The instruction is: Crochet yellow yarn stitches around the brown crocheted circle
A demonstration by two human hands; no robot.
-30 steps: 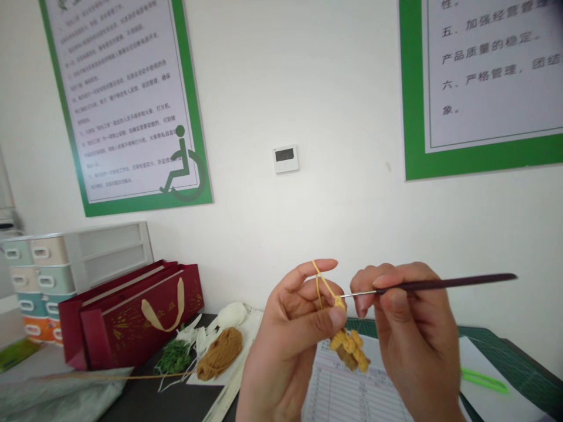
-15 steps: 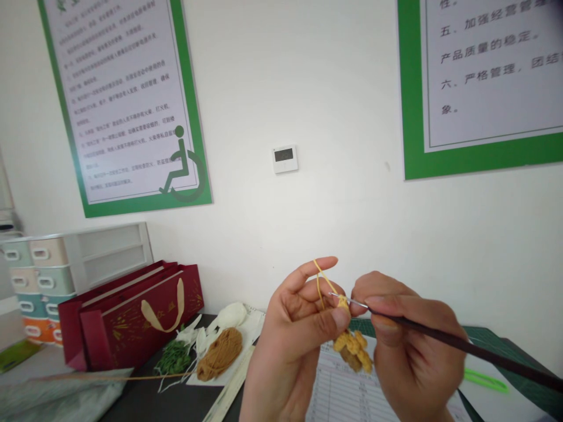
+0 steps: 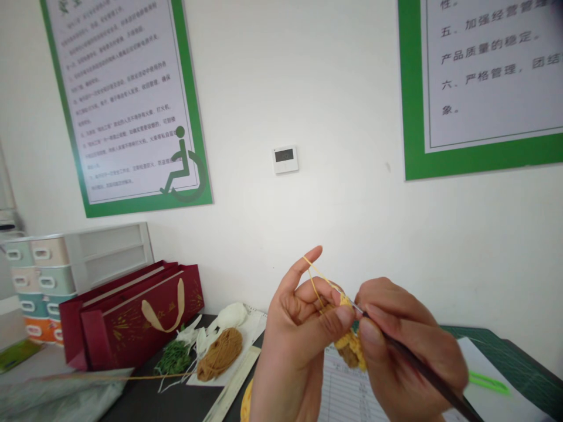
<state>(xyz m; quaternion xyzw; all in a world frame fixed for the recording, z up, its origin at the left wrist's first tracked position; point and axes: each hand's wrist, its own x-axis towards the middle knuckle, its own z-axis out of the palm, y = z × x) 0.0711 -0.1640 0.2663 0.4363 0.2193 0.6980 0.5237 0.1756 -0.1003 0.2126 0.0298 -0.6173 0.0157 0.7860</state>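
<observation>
My left hand (image 3: 299, 334) is raised in front of me, pinching a small yellow crochet piece (image 3: 349, 347) between thumb and fingers. Yellow yarn (image 3: 313, 275) runs taut over its raised index finger. My right hand (image 3: 404, 351) is closed on a dark crochet hook (image 3: 422, 370), held like a pen. The hook's metal tip meets the yarn right at the top of the piece. The handle slants down to the lower right and leaves the picture.
A dark table holds a mustard yarn bundle (image 3: 220, 353), green and white threads (image 3: 175, 356), a ruler (image 3: 232, 387), a printed sheet (image 3: 347, 395), a green cutting mat (image 3: 505, 357) and a green tool (image 3: 488, 382). Dark red gift bags (image 3: 127, 316) and small drawers (image 3: 39, 275) stand at the left.
My right hand has swung the hook's handle from level down to the lower right and pushed the tip into the piece. My left index finger has lifted higher with the yarn.
</observation>
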